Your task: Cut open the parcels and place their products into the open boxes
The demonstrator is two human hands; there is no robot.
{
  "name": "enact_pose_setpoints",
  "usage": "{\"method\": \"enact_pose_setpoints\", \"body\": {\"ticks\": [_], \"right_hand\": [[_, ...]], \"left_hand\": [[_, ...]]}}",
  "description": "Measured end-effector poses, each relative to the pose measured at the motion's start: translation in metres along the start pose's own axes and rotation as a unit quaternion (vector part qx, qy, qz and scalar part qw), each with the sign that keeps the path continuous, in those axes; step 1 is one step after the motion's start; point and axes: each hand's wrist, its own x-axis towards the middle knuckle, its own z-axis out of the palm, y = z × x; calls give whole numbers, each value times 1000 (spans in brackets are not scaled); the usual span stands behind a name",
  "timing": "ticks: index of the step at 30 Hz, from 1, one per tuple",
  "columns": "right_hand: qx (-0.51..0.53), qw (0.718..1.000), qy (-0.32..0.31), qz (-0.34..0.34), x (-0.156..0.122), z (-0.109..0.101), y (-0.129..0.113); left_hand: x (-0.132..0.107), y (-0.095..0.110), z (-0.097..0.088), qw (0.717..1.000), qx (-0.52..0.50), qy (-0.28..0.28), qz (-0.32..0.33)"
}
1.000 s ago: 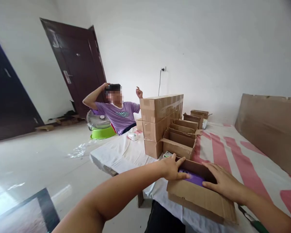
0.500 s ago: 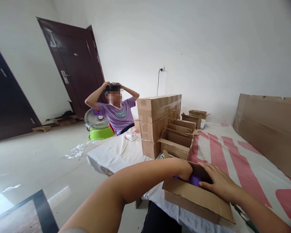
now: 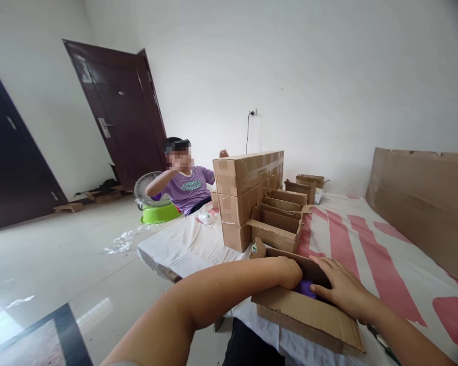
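An open cardboard box [image 3: 309, 317] lies in front of me on the bed's white and pink striped sheet [image 3: 347, 229]. My left hand [image 3: 290, 272] is bent down into the box, its fingers hidden behind the near wall. My right hand [image 3: 341, 290] lies over the box's right side with fingers stretched flat, touching a purple object [image 3: 304, 287] inside. Only a sliver of the purple object shows between my hands.
Taped cardboard boxes [image 3: 248, 190] are stacked mid-bed, with several open boxes [image 3: 280, 223] beside them. A person in a purple shirt [image 3: 187, 185] sits at the bed's far end near a green basin [image 3: 158, 213]. A cardboard sheet [image 3: 423, 203] leans on the right. Dark doors stand at left.
My left hand went from lying flat on the purple object to reaching down inside the box. The person at the far end lowered their arms from their head.
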Motion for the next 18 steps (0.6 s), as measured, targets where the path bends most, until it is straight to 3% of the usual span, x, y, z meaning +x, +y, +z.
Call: {"method": "enact_pose_setpoints", "body": {"ticks": [3, 8, 11, 18], "right_hand": [[-1, 1000, 3, -1, 0, 1, 0], [1, 1000, 7, 3, 0, 1, -2], [8, 1000, 15, 1, -1, 0, -4], [15, 999, 40, -12, -3, 0, -3]], "left_hand": [[-6, 1, -14, 995, 46, -88, 22], [-14, 10, -27, 987, 96, -127, 13], [-16, 16, -28, 985, 116, -127, 3], [-24, 20, -34, 989, 134, -57, -13]]}}
